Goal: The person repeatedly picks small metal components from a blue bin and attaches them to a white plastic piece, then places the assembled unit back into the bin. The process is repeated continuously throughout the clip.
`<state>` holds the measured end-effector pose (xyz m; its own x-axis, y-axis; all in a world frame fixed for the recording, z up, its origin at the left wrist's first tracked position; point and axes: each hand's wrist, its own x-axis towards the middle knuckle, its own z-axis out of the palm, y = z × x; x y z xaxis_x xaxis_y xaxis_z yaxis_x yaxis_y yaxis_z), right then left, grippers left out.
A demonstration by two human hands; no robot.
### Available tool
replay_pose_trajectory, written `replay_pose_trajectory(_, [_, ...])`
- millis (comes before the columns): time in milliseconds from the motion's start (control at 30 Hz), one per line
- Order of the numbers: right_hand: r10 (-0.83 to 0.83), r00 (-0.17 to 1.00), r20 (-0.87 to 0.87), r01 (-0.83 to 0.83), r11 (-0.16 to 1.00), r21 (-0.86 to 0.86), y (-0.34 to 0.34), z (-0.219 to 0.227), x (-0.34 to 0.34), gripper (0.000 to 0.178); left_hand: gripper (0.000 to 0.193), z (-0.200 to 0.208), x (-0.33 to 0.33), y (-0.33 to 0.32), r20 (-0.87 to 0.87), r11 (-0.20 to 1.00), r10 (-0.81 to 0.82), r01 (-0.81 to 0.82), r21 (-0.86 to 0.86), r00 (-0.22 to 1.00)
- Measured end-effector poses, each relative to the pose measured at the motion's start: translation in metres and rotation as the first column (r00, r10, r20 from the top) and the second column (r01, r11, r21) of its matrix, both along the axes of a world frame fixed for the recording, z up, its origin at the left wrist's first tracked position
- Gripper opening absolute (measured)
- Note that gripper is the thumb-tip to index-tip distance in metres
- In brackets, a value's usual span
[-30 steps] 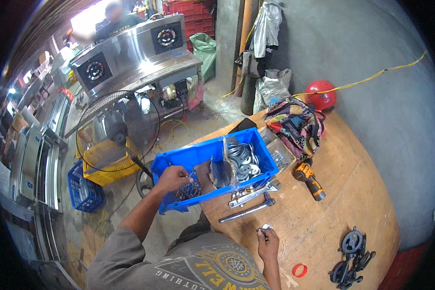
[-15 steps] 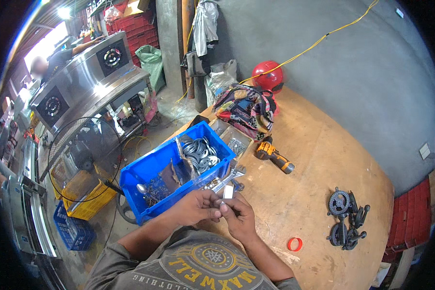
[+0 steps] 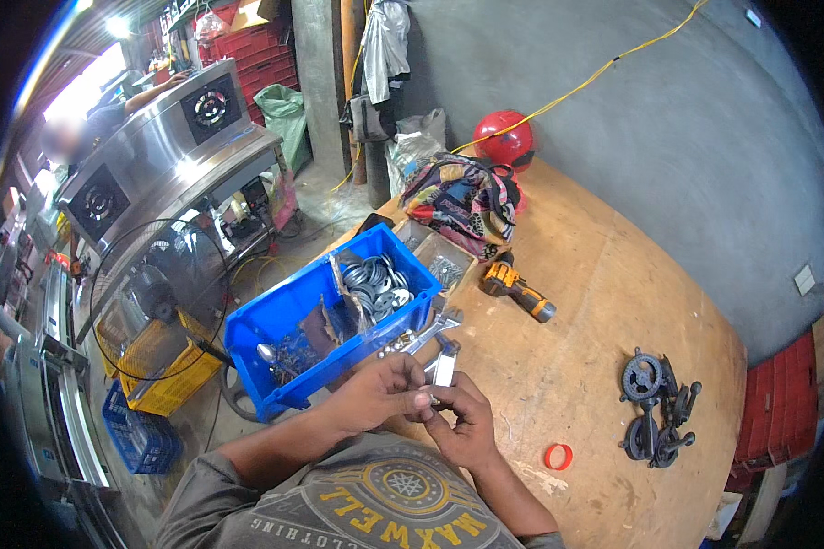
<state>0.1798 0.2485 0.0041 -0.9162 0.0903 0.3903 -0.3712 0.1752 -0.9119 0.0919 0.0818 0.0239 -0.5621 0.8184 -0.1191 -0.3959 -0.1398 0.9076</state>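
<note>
Close to my body, over the table's near edge, both hands meet with their fingertips together. My left hand point(image 3: 375, 397) is closed in a pinch; whatever small thing lies at its fingertips is too small to name. Curled fingers of my right hand point(image 3: 465, 423) hold a shiny silver rectangular piece point(image 3: 444, 370) that sticks up between the hands. Just beyond it lie an adjustable wrench point(image 3: 438, 329) and a dark tool end, partly hidden. A blue bin point(image 3: 275, 389) stands beyond my left hand, with metal washers point(image 3: 375, 285) and small screws inside.
On the wooden table point(image 3: 604, 302) are a yellow-black cordless drill point(image 3: 519, 288), a red ring point(image 3: 558, 457), black cast burner parts point(image 3: 655, 407), a patterned bag point(image 3: 462, 206) and a red helmet point(image 3: 504, 139). A fan point(image 3: 160, 297) stands left; a person works behind a steel stove point(image 3: 156, 156).
My hands have shifted slightly, fingertips still together. The silver piece has moved a little to the right and tilted. The head view has shifted slightly.
</note>
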Motion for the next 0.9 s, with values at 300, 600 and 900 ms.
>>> replay_pose_trajectory(300, [0.054,0.998,-0.012,-0.053,0.998,0.037,0.006,0.011,0.007,0.043,0.029,0.000,0.003,0.003,0.039,0.995,0.012,-0.016,0.102,0.999])
replay_pose_trajectory(600, [0.015,0.987,-0.161,0.019,0.978,0.206,0.010,0.020,0.010,0.046,0.039,0.022,0.010,-0.008,-0.553,0.985,0.038,-0.123,-0.117,0.832])
replay_pose_trajectory(900, [-0.027,0.987,-0.158,0.098,0.882,0.461,0.032,0.032,0.013,0.045,0.037,0.032,0.009,-0.007,-0.821,0.988,-0.009,-0.122,-0.096,0.571])
